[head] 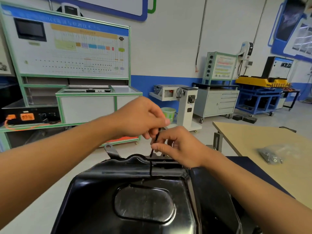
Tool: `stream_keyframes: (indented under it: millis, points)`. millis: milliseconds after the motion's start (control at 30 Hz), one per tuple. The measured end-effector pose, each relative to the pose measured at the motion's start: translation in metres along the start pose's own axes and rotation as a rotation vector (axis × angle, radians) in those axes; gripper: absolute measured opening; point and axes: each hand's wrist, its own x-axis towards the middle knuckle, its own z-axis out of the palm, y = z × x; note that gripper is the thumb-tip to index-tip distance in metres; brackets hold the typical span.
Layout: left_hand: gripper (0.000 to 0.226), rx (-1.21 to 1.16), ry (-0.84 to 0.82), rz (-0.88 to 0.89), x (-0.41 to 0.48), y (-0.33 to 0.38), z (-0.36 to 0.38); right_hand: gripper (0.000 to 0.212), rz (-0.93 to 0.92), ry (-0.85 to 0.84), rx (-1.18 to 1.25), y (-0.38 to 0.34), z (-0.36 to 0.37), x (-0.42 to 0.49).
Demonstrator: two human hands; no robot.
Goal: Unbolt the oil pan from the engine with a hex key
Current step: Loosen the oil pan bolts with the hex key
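A person leans over a black oil pan (101, 191) in a training workshop, both hands closed on a thin black hex key (155, 142) at the pan's far rim. The left hand (140, 119), the higher of the two, has its fingers curled and pinches the key's upper end; the right hand (177, 147), just below and touching it, pinches the shaft between thumb and fingers. The key stands nearly upright, leaning a little to the right, with its lower end down at the pan's far flange; the bolt itself cannot be made out. A metal bracket (110, 150) juts up just left of the hands. On the tan counter (253, 137) to the right lies a clear plastic bag (270, 155) of small hardware, well apart from the pan.
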Motion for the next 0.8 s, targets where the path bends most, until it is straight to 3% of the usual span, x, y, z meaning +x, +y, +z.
stream_keyframes:
  millis: [133,200,800]
  points:
    - [0.002,0.096,-0.151,0.062,-0.009,-0.003,-0.017,0.024,-0.001,-0.073,-0.103,-0.002,0.013,0.007]
    - [0.008,0.200,-0.199,0.092,-0.014,-0.009,-0.017,0.022,0.019,-0.083,-0.130,0.002,0.018,0.006]
    - [0.017,0.856,-0.202,0.272,-0.017,-0.023,-0.018,0.016,0.052,-0.106,-0.184,0.003,0.022,0.012]
